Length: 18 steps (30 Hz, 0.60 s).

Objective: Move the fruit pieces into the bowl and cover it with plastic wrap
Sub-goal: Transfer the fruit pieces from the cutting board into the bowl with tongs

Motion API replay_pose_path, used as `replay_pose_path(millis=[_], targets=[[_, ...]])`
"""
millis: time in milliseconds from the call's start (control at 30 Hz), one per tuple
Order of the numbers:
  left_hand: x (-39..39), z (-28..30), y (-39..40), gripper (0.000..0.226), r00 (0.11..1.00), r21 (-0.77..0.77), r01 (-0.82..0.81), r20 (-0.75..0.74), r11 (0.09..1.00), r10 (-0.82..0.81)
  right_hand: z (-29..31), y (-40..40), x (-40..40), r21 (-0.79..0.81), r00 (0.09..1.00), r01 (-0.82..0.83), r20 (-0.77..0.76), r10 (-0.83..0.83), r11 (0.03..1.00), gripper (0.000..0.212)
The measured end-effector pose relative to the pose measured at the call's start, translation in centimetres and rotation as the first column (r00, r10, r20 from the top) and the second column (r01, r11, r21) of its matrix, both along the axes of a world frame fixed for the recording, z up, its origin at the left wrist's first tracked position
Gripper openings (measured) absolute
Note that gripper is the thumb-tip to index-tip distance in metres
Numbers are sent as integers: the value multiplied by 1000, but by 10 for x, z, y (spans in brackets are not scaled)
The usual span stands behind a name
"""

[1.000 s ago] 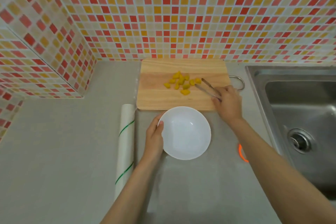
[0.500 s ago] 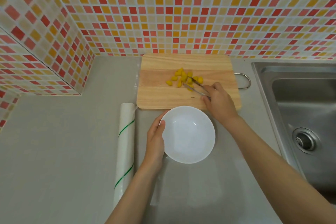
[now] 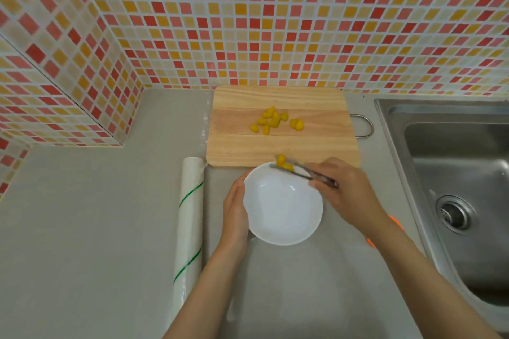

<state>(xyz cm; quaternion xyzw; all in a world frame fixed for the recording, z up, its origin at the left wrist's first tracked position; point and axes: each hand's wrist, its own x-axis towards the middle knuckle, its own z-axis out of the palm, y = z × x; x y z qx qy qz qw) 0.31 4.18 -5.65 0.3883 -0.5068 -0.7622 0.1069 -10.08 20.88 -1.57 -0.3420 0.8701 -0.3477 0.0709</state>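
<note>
The right hand pinches a pair of tongs, and the tips squeeze a yellow piece over the far rim of the bowl. It is likely held there so that it drops inside when the tongs open; whether it is one piece or two stuck together, I cannot tell. The left hand lies with straight, relaxed fingers against the bowl's left side, probably to keep it from sliding. The bowl sits on the tabletop just in front of the board, nearly touching it, which keeps each carry short. It holds no fruit yet.

The rest of the fruit lies on the board in two small groups: about seven pieces close together and one or two more a little to the right. They overlap, so the count is rough.

One wrap roll lies just left of the bowl, lengthwise and within reach, ready for the covering step, which has not begun. One sink sits to the right.
</note>
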Motion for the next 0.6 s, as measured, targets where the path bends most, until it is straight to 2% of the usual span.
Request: replay_pose_path(millis=[100,200,300,400,600], targets=[[1,2,2,23,1000,1,-3,-4,1000,3,9,12,12,140,997,-59,51,53,988,41],[1,1,2,23,1000,0,-13,-6,1000,13,19,13,4,53,995,-49,88,44,997,44],[1,0,1,25,1000,-7,-19,3,1000,19,15,7,-24,-1,995,98,15,-98,995,41],[1,-2,1,25,1000,1,-11,12,1000,11,-1,-6,-58,87,957,289,-52,-285,953,38],[2,-5,0,28,1000,-13,7,-2,1000,-7,-33,-34,-90,252,949,313,-43,-312,916,32]])
